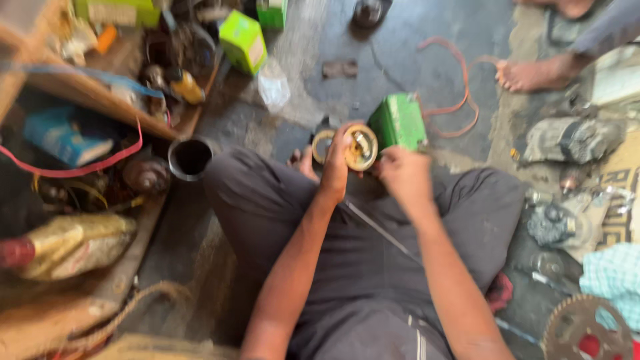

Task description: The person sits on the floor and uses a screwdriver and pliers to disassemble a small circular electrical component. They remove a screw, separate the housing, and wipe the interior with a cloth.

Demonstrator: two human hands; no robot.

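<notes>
Blurrily, left hand [335, 167] grips round brass part [361, 147]; right hand [403, 175] beside, grip unclear.

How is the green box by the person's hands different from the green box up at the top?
The green box by the hands is darker green; the upper green box is bright lime with a pale label. The darker one sits right beside the right hand, near the round brass part in the left hand; the lime one lies far off among clutter. Both are boxy and rest on the floor.
</notes>
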